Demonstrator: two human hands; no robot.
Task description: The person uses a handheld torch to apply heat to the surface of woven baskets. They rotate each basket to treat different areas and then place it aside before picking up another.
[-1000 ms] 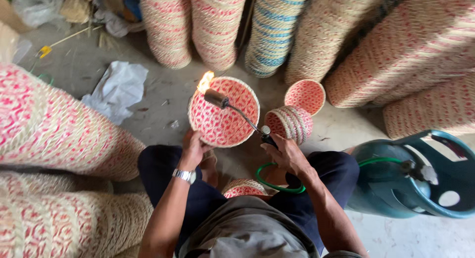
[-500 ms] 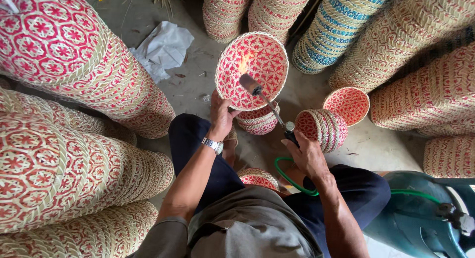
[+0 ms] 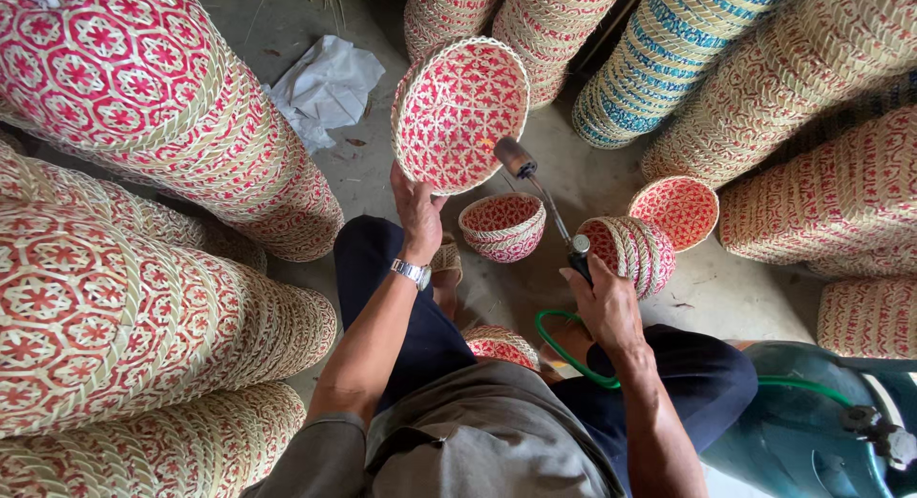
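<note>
**One basket lifted, one torch beside it**

The left hand (image 3: 417,207) pinches the lower rim of one round red-and-straw woven basket (image 3: 460,111), thumb and fingers pressed together on the weave, holding it up tilted with its open side facing the camera. The right hand (image 3: 602,302) is wrapped closed around the grip of one gas torch (image 3: 544,197), whose metal nozzle sits just beside the basket's lower right edge. One green hose (image 3: 564,350) loops from the torch toward one teal gas cylinder (image 3: 793,431) at lower right. On the floor (image 3: 592,178) between the knees stands one small basket bowl (image 3: 503,226), upright; to its right lies a short stack of baskets (image 3: 635,250) on its side. One crumpled white sheet (image 3: 325,83) lies farther off. Tall basket stacks (image 3: 124,106) lie all around, too overlapped to count exactly.
</note>
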